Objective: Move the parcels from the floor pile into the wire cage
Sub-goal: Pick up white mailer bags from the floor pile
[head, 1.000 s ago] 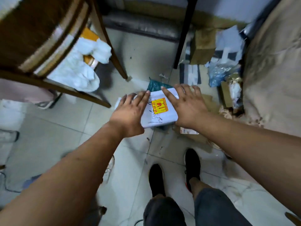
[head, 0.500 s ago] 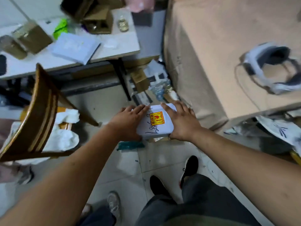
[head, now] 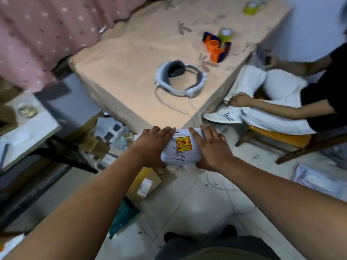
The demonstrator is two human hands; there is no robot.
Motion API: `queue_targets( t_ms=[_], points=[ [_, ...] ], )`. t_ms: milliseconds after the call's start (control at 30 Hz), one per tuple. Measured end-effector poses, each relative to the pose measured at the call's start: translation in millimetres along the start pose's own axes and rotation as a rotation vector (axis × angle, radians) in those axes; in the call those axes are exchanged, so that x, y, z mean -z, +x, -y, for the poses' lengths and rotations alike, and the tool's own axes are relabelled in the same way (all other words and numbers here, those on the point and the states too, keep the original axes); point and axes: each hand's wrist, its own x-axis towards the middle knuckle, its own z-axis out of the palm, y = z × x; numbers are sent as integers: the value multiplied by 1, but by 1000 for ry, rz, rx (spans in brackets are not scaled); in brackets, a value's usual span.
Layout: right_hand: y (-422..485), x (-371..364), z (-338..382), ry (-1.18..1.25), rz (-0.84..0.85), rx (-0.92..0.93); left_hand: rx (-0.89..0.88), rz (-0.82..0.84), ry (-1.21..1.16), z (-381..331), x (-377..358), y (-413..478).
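I hold a white parcel [head: 181, 150] with a yellow and red sticker and black handwriting in front of me, above the floor. My left hand [head: 152, 145] grips its left side and my right hand [head: 210, 147] grips its right side, with the fingers laid over the top and the thumbs hidden. On the floor beneath lie a brown box [head: 144, 182] with a label and a teal bag [head: 123, 216]. No wire cage is in view.
A tan table [head: 131, 53] stands just ahead, with a white headset [head: 180, 79] and an orange tape dispenser [head: 216, 47] on it. At the right a seated person [head: 281, 107] handles white bags on a wooden chair [head: 285, 139]. More parcels [head: 319, 182] lie on the floor at right.
Both hands have lifted the white parcel from the floor pile, and my view has swung right from the chair and floor to the tan table and the seated person.
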Motion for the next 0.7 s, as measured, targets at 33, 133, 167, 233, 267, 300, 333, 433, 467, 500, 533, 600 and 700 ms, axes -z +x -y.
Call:
queue_targets(
  t_ms=[33,133,167,233,267,300,333,433,467,500,533,600,700],
  points=[
    [-6,1,-23,2,-11,-32,-31,-9,11,-16,7,18],
    [-30,3,-91,13,-34,-132,-122,-19,35,-71,28,70],
    [-40,2,-114,17,-37,-170,-159,-21,42,-90,34,88],
    [-59,-1,-155,33,-35,-258,-237,-25,62,-126,46,123],
    [-70,-2,-173,46,-23,-309,-279,-21,79,-144,52,140],
    [-80,-4,-190,58,-9,-360,-324,-15,100,-161,57,157],
    [-90,-6,-206,69,-2,-412,-370,-14,121,-178,62,173],
    [-119,-14,-244,117,1,-574,-533,-25,179,-224,75,221],
    [-130,-17,-254,130,3,-629,-594,-26,202,-240,79,235],
    [-140,-19,-263,146,5,-687,-658,-26,230,-256,84,249],
    [-151,-23,-270,165,2,-750,-720,-25,261,-272,88,261],
    [-173,-29,-283,199,-19,-874,-837,-33,322,-308,96,283],
    [-205,-41,-299,270,-49,-1028,-992,-34,384,-362,101,309]
  ],
)
